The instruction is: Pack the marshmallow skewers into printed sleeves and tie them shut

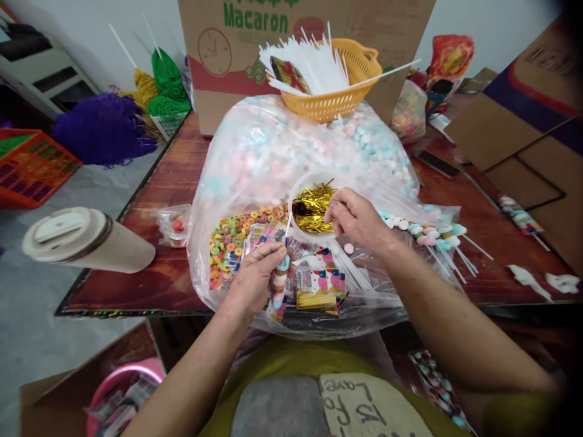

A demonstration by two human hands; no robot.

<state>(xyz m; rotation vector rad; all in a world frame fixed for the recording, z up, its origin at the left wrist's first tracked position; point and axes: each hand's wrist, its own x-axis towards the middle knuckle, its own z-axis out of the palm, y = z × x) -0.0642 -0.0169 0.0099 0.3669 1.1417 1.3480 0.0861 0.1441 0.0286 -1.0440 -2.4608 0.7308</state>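
Well, a marshmallow stick (279,284) is clamped in the left grip (255,274); gold ties (314,203) in a white tub (310,237) are reached by the right grip (357,218), though whether any are pinched can't be told; candy rings (223,255) are spread left of the left grip.

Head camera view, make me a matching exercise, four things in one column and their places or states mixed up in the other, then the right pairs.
Things:
1. Left hand
2. Right hand
3. Yellow plastic basket
4. Smartphone

Places or states:
A. Filled with white sticks
B. Lying on the right side of the wooden table
C. Gripping a marshmallow skewer
D. At the bowl of gold twist ties

Right pairs: 1-C, 2-D, 3-A, 4-B.
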